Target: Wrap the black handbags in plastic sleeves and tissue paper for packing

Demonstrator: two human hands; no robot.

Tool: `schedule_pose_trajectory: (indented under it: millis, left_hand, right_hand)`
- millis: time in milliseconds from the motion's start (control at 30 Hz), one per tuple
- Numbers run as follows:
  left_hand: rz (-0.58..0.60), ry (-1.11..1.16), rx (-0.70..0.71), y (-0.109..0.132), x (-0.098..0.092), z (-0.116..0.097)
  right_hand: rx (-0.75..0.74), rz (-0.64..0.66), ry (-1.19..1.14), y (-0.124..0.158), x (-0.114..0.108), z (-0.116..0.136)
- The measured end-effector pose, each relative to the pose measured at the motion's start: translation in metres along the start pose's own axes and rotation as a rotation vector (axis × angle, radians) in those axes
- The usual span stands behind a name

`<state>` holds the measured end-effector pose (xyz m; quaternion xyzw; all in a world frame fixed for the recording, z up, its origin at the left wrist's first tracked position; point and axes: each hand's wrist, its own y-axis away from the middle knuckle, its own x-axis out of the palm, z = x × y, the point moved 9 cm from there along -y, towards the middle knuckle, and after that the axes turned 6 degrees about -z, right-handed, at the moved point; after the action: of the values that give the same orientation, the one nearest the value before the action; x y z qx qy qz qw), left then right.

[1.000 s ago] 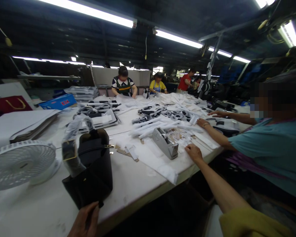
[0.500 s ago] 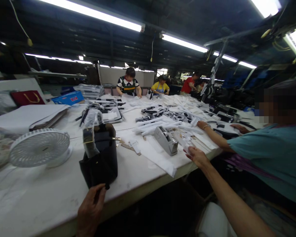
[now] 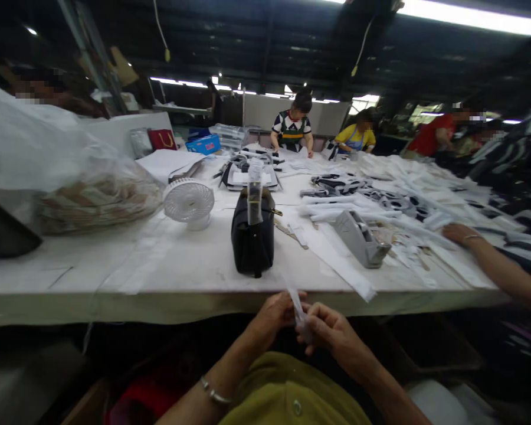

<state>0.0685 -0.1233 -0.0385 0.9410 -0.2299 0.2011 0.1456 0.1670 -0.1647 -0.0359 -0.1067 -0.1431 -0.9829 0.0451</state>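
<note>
At the table's front edge, my left hand [image 3: 273, 316] and my right hand [image 3: 331, 333] are close together. Between them is a thin translucent plastic piece [image 3: 295, 302], perhaps a small bag. My right fingers are closed round its lower part, and my left fingers pinch its side. Just beyond them a black handbag [image 3: 243, 245] stands upright on the table, untouched, its handle [image 3: 254, 200] wrapped in clear plastic. To the right is a grey tape dispenser [image 3: 360, 239], with white wrapping strips [image 3: 347, 268] in front of it.
A small white fan [image 3: 189, 202] stands left of the handbag, and a large clear plastic bag [image 3: 71, 159] lies further left. Black bag parts and white wrapping [image 3: 380, 198] cover the table's right side. A co-worker's arm [image 3: 491, 254] reaches in there; other people work across the table.
My left hand has let go of the handbag's lower end and come to the plastic piece. My right hand has drawn back from beside the tape dispenser. The view has swung left.
</note>
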Motion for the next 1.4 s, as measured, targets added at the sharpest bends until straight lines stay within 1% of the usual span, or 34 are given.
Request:
schedule_pose_trajectory:
  millis: [67, 133, 167, 233, 267, 333, 400, 433, 467, 533, 567, 633, 700, 767, 833, 867, 900, 967, 1033, 1067, 1167, 1267, 1333, 1400]
  left_hand:
    - [-0.122, 0.201, 0.035, 0.0, -0.012, -0.005]
    - [-0.234, 0.296, 0.1, 0.003, -0.028, -0.014]
    - [-0.265, 0.309, 0.122, 0.005, -0.034, -0.017]
    - [-0.267, 0.295, 0.136, 0.009, -0.04, -0.023]
    - [-0.241, 0.28, 0.133, 0.01, -0.04, -0.024]
    - [-0.132, 0.255, 0.111, 0.013, -0.036, -0.027]
    - [0.029, 0.234, 0.049, 0.016, -0.026, -0.025]
    - [0.111, 0.218, 0.013, 0.019, -0.021, -0.023]
    - [0.188, 0.198, -0.027, 0.022, -0.017, -0.021]
    - [0.301, 0.143, -0.101, 0.03, -0.009, -0.016]
    - [0.332, 0.109, -0.125, 0.033, -0.007, -0.015]
    - [0.349, 0.035, -0.129, 0.039, -0.006, -0.016]
    - [0.332, -0.05, -0.082, 0.044, -0.009, -0.023]
    - [0.313, -0.149, -0.022, 0.049, -0.014, -0.033]
    - [0.268, -0.274, 0.034, 0.05, -0.023, -0.04]
    - [0.218, -0.334, 0.067, 0.048, -0.03, -0.043]
    - [0.142, -0.382, 0.105, 0.046, -0.039, -0.047]
    - [-0.076, -0.416, 0.19, 0.042, -0.061, -0.054]
    - [-0.27, -0.376, 0.257, 0.04, -0.079, -0.057]
    - [-0.331, -0.353, 0.276, 0.04, -0.085, -0.057]
    - [-0.408, -0.323, 0.273, 0.039, -0.094, -0.055]
    - [-0.466, -0.334, 0.226, 0.038, -0.104, -0.054]
    - [-0.486, -0.352, 0.2, 0.038, -0.109, -0.055]
    - [-0.496, -0.379, 0.183, 0.037, -0.113, -0.055]
  right_hand:
    - [0.053, 0.039, -0.017, -0.001, 0.023, -0.023]
    - [0.087, 0.09, -0.011, 0.0, 0.04, -0.039]
    - [0.096, 0.119, 0.015, 0.001, 0.045, -0.044]
    - [0.104, 0.155, 0.12, 0.002, 0.048, -0.047]
    - [0.101, 0.143, 0.185, 0.001, 0.044, -0.044]
    - [0.071, 0.045, 0.285, -0.005, 0.03, -0.03]
    - [0.016, -0.06, 0.297, -0.013, 0.017, -0.009]
    - [-0.011, -0.084, 0.274, -0.017, 0.015, 0.002]
    - [-0.032, -0.076, 0.24, -0.021, 0.018, 0.011]
    - [-0.064, -0.002, 0.172, -0.028, 0.031, 0.028]
    - [-0.071, 0.036, 0.152, -0.03, 0.04, 0.035]
    - [-0.065, 0.074, 0.144, -0.033, 0.055, 0.043]
    - [-0.062, 0.065, 0.172, -0.035, 0.064, 0.048]
    - [-0.083, 0.037, 0.21, -0.038, 0.067, 0.053]
    - [-0.115, 0.021, 0.25, -0.04, 0.069, 0.056]
    - [-0.126, 0.016, 0.273, -0.043, 0.07, 0.056]
    - [-0.138, 0.008, 0.3, -0.045, 0.071, 0.056]
    - [-0.171, -0.027, 0.367, -0.053, 0.072, 0.055]
    - [-0.208, -0.074, 0.433, -0.062, 0.075, 0.054]
    - [-0.218, -0.089, 0.451, -0.066, 0.077, 0.053]
    - [-0.195, -0.078, 0.46, -0.081, 0.083, 0.045]
    - [-0.147, 0.014, 0.454, -0.091, 0.085, 0.039]
    - [-0.122, 0.068, 0.45, -0.095, 0.083, 0.036]
    - [-0.106, 0.08, 0.447, -0.098, 0.078, 0.034]
